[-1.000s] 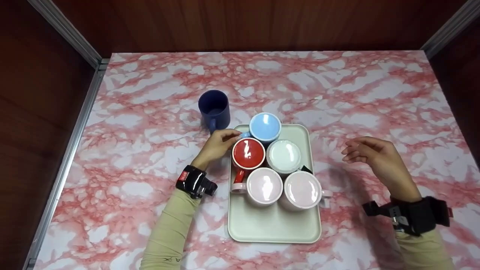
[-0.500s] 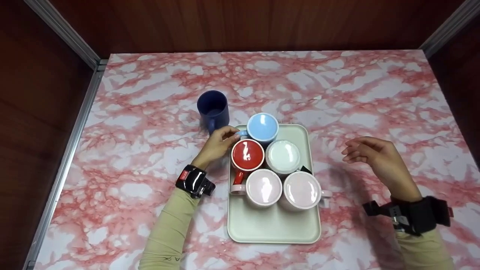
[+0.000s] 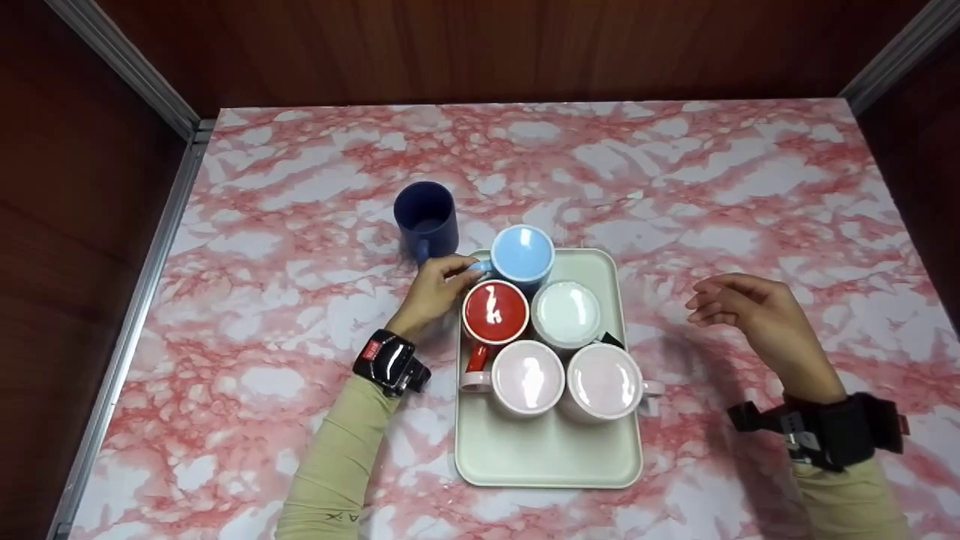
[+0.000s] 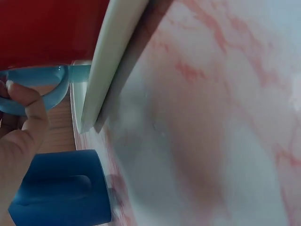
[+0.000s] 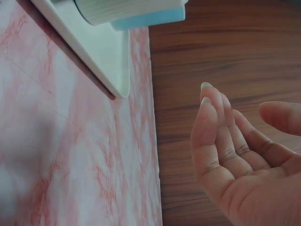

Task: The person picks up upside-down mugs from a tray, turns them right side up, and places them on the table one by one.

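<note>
My left hand (image 3: 437, 295) pinches the handle of a light blue mug (image 3: 523, 253), which stands upside down at the far left of a pale tray (image 3: 547, 457). In the left wrist view thumb and fingers curl round that blue handle (image 4: 56, 92). Right below it on the tray is an upside-down red mug (image 3: 496, 312), with a white mug (image 3: 568, 314) beside it. Two pink mugs (image 3: 528, 378) stand in the nearer row, bases up as well. My right hand (image 3: 761, 322) hovers right of the tray, fingers loosely bent, holding nothing.
A dark blue mug (image 3: 426, 219) stands upright on the marbled table (image 3: 300, 225), just off the tray's far left corner and close to my left hand. One pink mug's handle (image 3: 653, 388) sticks out over the tray's right edge. Wood-grain panels (image 3: 480, 52) enclose the table.
The light blue mug has shifted slightly left with my left hand on its handle. The red mug has moved slightly toward me. My right hand has hardly moved.
</note>
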Action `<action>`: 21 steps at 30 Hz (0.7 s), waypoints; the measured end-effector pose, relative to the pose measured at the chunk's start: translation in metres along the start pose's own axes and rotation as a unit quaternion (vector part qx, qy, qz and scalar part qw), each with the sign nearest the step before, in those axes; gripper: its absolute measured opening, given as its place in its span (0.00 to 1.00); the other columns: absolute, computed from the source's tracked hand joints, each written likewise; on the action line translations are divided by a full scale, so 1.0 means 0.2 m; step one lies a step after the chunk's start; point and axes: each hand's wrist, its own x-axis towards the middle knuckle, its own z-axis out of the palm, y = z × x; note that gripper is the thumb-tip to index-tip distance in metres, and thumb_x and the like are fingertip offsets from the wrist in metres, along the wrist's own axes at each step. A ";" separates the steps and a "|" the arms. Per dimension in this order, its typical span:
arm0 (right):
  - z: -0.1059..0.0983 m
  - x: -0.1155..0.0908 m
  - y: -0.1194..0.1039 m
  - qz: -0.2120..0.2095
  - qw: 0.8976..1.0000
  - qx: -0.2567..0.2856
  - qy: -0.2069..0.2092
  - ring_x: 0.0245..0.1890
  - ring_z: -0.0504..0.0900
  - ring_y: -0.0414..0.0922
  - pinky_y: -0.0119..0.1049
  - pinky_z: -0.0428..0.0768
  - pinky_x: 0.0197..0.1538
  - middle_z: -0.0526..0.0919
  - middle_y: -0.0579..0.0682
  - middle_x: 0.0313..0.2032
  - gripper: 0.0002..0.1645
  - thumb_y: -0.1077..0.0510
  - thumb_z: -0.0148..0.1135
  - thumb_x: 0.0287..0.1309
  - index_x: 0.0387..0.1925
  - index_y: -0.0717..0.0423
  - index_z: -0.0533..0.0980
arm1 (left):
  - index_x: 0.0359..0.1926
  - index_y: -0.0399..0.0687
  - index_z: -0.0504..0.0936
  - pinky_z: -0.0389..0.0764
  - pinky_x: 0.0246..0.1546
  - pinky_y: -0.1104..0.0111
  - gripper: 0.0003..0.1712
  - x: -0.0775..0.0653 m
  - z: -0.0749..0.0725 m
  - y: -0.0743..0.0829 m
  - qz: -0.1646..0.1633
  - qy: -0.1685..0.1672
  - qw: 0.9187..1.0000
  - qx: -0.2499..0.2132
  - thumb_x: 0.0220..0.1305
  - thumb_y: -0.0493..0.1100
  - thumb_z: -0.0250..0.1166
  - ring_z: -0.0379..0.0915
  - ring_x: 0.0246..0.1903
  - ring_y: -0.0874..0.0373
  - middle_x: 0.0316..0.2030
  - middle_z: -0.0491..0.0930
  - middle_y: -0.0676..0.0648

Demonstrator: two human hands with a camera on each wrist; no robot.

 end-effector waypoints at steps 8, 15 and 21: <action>0.00 0.00 -0.01 0.003 1.000 -0.025 0.002 0.35 0.79 0.48 0.35 0.78 0.38 0.78 0.57 0.38 0.17 0.58 0.53 0.63 0.46 0.69 0.74 | 0.41 0.29 0.81 0.73 0.44 0.68 0.11 0.01 0.02 0.04 0.025 0.022 0.999 -0.007 0.58 0.32 0.62 0.74 0.40 0.54 0.38 0.80 0.37; -0.01 0.00 -0.02 0.003 1.000 -0.024 0.004 0.34 0.79 0.47 0.35 0.79 0.38 0.78 0.57 0.38 0.17 0.58 0.54 0.62 0.47 0.69 0.74 | 0.39 0.30 0.82 0.73 0.33 0.72 0.09 0.01 0.03 0.08 0.050 0.040 0.998 0.025 0.58 0.33 0.62 0.72 0.30 0.60 0.32 0.82 0.40; -0.01 -0.01 -0.03 0.002 1.000 -0.018 0.008 0.34 0.79 0.47 0.35 0.79 0.38 0.79 0.57 0.38 0.17 0.59 0.54 0.62 0.46 0.69 0.74 | 0.37 0.28 0.81 0.75 0.32 0.73 0.08 0.02 0.03 0.13 0.059 0.056 0.997 0.006 0.58 0.32 0.61 0.70 0.28 0.64 0.28 0.80 0.41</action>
